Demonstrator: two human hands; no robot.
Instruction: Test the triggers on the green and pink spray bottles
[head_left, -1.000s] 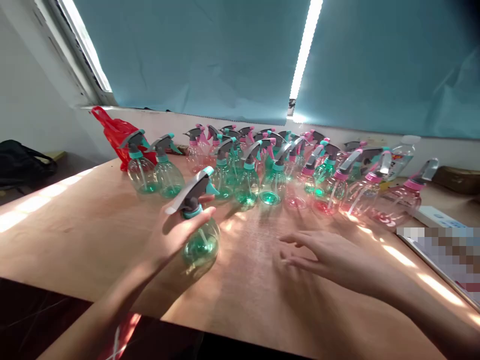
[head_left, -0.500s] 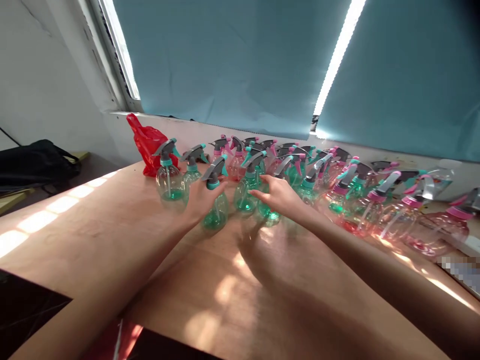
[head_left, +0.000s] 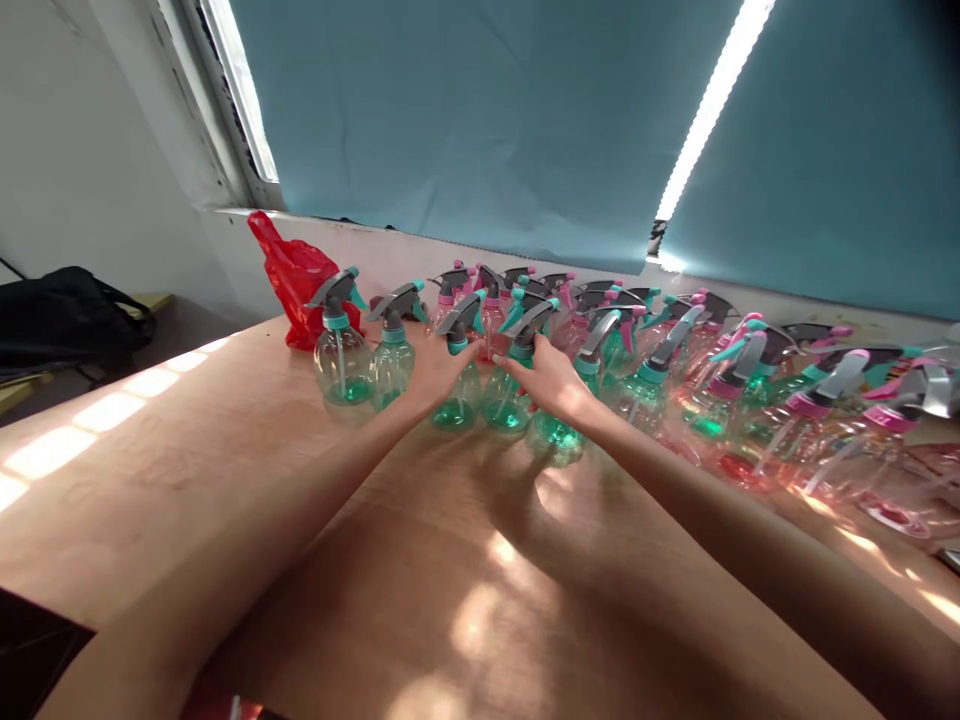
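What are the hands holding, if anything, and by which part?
Left hand: a green spray bottle, by its neck. Right hand: at the neck of another green bottle; can't tell whether it grips.

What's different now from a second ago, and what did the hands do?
The left hand moved its green spray bottle forward, beside another green bottle, and is still at its neck. The right hand, empty above the table before, reached forward to that other bottle; I can't tell if it grips it. The red bag stayed put.
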